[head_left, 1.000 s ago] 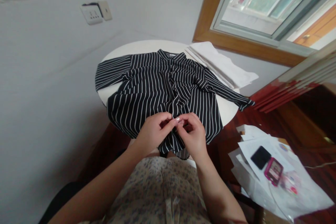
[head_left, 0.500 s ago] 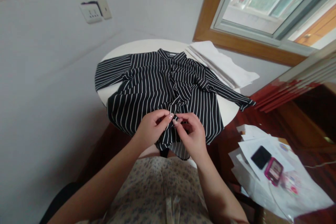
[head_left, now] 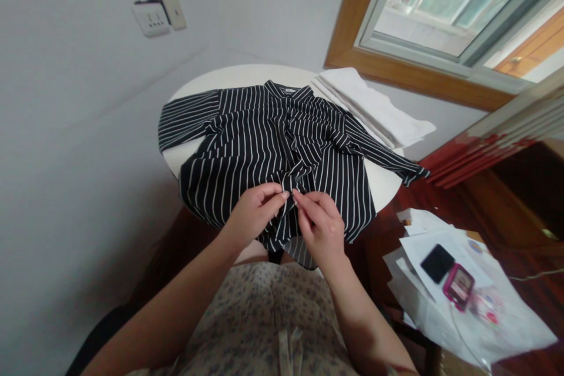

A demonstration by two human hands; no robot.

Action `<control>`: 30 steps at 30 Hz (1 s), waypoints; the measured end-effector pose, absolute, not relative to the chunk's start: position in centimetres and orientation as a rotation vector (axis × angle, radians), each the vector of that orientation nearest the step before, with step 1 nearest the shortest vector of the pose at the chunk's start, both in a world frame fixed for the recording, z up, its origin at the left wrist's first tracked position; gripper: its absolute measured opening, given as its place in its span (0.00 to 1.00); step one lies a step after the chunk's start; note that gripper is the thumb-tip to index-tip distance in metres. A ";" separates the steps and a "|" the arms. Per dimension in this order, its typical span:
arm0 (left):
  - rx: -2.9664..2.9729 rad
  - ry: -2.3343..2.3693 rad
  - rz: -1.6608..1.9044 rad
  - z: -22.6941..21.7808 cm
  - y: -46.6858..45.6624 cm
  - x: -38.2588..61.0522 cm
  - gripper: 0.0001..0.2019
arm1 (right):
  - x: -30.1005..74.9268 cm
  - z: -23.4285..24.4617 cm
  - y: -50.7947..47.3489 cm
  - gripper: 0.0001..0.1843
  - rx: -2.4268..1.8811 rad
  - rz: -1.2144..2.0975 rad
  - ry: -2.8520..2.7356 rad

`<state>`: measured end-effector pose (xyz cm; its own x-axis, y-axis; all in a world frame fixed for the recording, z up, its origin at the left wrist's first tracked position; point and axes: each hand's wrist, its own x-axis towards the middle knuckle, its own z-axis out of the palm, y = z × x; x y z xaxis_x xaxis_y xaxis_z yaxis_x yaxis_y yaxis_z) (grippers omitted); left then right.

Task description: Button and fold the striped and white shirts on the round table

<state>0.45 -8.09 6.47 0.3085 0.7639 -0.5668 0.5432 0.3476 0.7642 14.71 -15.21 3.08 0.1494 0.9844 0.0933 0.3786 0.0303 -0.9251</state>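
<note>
A black shirt with white stripes (head_left: 229,153) lies spread over a round white table, collar at the far side and hem hanging over the near edge. Its sleeves reach out left and right. My left hand (head_left: 253,214) pinches the front placket near the hem between thumb and fingers. Close beside it, my right hand (head_left: 324,226) pinches the same strip, fingertips almost touching the left ones. Any button between the fingertips is too small to make out.
The white table (head_left: 247,70) stands against a wall with a socket (head_left: 152,19). Folded white cloth (head_left: 370,100) lies at its back right. Lower right, papers (head_left: 414,247) hold a black flat object (head_left: 437,263) and a pink-framed device (head_left: 459,286) with a cable.
My right hand's fingers have closed in and turned more palm-down, fingertips shifting slightly left and up at the placket. My left hand stays nearly in place. The shirt is almost unchanged.
</note>
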 end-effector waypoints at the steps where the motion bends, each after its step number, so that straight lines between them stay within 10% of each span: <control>1: 1.311 1.355 0.223 6.3 -8.1 0.4 0.15 | 14.6 3.0 -15.2 0.19 -1.511 0.826 -1.389; 30: 1.900 1.476 0.122 5.1 -9.7 0.1 0.10 | 14.5 2.8 -15.4 0.19 -1.652 0.882 -1.758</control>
